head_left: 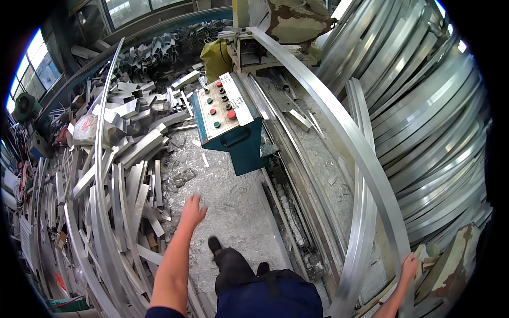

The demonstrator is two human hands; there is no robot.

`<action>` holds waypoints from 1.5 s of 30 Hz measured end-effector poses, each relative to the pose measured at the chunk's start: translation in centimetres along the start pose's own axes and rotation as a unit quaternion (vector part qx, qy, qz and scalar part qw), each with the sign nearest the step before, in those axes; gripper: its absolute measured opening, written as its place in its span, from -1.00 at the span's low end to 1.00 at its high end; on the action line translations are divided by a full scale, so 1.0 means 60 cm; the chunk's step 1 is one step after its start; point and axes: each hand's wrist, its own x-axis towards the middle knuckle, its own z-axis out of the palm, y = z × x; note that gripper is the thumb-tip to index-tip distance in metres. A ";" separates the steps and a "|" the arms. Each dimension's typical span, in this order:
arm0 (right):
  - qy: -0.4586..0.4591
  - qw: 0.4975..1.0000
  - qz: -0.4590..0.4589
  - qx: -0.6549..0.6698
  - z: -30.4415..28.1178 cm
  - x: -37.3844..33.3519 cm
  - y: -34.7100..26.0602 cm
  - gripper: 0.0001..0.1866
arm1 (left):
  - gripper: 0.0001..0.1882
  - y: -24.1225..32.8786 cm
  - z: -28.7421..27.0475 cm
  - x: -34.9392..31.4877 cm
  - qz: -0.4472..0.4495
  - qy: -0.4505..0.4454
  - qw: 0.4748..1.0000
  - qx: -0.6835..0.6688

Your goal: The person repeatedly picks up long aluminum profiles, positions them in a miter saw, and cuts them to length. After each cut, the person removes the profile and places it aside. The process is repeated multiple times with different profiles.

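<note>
My right hand (409,266) is wrapped round the near end of a long silvery aluminium profile (339,116). The profile runs away from me, its far end resting at the machine at the back. Free of any object, my left hand (194,210) hangs over the dusty floor with its fingers loosely apart. Ahead of that hand stands a teal control box (233,143) with red, green and black buttons on its sloping top. Beneath the held profile, more long profiles (362,201) lie lengthwise on my right.
Offcuts of aluminium tube (140,148) are heaped along the left, with a long bar (101,106) sloping over them. Stacked long profiles (435,116) fill the right side. A floor rail (297,159) runs beside the control box. A yellow-green sack (216,61) stands behind it.
</note>
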 end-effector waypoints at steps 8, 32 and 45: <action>0.080 0.976 -0.202 -0.005 0.096 0.009 -0.449 -0.50 | -0.36 0.130 -0.039 0.425 0.138 0.101 0.985 -0.012; -0.090 0.993 -0.076 -0.008 0.090 0.005 -0.953 -0.04 | -0.39 0.044 -0.143 0.646 0.123 -0.414 0.899 0.072; -0.127 0.961 -0.238 0.059 0.096 0.059 -0.919 -0.03 | -0.41 0.102 -0.117 0.651 0.339 -0.395 0.836 0.174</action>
